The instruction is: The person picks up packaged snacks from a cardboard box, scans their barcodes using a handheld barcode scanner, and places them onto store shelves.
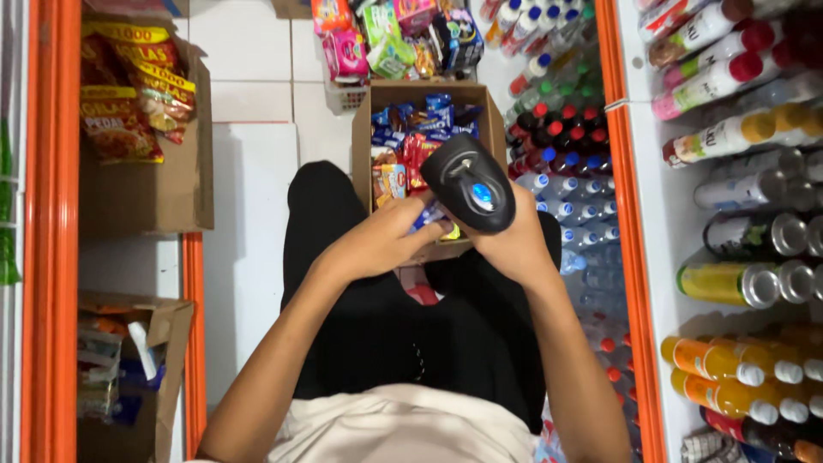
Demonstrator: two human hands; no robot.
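Black scanner [469, 182] (blue button) over snack packet [431, 218]

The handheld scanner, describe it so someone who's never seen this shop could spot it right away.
Find the open cardboard box of snack packets on the floor between the orange-edged shelves, just beyond the person's knees. Over its near edge, the right hand grips the scanner. It is a dark grey, rounded handheld device with a glowing blue spot on top, unlike the colourful packets around it.
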